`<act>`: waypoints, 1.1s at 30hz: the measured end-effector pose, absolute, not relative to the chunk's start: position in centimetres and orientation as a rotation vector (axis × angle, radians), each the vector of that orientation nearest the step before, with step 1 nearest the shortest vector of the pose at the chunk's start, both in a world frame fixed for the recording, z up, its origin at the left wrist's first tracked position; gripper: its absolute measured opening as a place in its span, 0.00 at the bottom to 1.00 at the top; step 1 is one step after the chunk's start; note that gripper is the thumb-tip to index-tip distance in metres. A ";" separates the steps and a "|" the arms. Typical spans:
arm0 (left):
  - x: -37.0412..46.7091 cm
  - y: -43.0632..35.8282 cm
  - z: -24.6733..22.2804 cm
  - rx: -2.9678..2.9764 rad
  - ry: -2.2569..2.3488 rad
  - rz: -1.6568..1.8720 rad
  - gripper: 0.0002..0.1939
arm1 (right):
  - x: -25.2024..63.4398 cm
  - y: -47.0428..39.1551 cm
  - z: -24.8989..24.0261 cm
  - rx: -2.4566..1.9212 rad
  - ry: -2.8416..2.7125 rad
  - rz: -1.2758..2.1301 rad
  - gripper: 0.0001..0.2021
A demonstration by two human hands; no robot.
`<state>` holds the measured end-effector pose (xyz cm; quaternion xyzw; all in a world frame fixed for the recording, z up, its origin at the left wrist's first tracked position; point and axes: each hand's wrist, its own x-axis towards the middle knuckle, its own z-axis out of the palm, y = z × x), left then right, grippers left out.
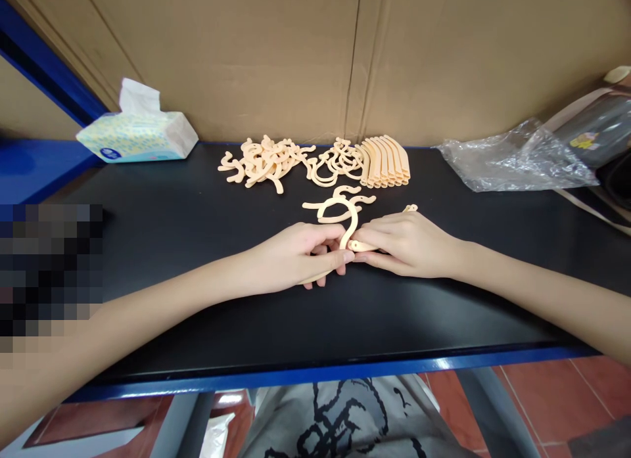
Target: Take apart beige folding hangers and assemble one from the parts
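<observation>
Near the middle of the black table, my left hand (305, 253) is closed around the base of a cream plastic hook (353, 216), whose curve points up and away. A cream arm piece shows under that hand. My right hand (411, 244) is closed on another cream arm piece (363, 246), its end against the hook's base. The fingertips of both hands nearly meet there. Just beyond them lie a few loose cream pieces (365, 200). Farther back are a heap of curved pieces (271, 159), a group of hooks (325, 175) and a row of stacked arm pieces (387, 162).
A tissue pack (142, 136) stands at the back left. Clear plastic bags (517, 159) lie at the back right, beside a strap (591, 211). A cardboard wall (276, 57) rises behind the table, and a blue edge (315, 372) runs along its front.
</observation>
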<state>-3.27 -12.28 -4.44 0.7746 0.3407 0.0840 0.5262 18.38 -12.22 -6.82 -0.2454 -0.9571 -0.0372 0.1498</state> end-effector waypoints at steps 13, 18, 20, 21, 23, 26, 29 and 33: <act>-3.3 -12.3 -4.6 1.805 0.809 0.208 0.13 | 18.4 -12.6 -6.8 -0.678 -2.722 -0.214 0.13; -3.3 -12.2 -4.6 1.769 0.808 0.213 0.11 | 18.4 -12.6 -6.8 -0.658 -2.694 -0.316 0.15; -3.3 -12.1 -4.6 1.761 0.806 0.213 0.10 | 18.4 -12.6 -6.8 -0.658 -2.691 -0.337 0.15; -3.3 -12.1 -4.6 1.762 0.809 0.212 0.11 | 18.4 -12.6 -6.8 -0.654 -2.689 -0.342 0.16; -3.3 -12.1 -4.6 1.763 0.816 0.207 0.12 | 18.4 -12.6 -6.8 -0.646 -2.687 -0.347 0.16; -3.3 -12.1 -4.5 1.762 0.822 0.203 0.14 | 18.3 -12.7 -6.8 -0.627 -2.695 -0.349 0.15; -3.2 -12.1 -4.5 1.763 0.824 0.204 0.15 | 18.2 -12.8 -6.7 -0.608 -2.699 -0.349 0.15; -3.3 -12.1 -4.4 1.763 0.818 0.195 0.15 | 18.1 -12.8 -6.7 -0.618 -2.690 -0.394 0.15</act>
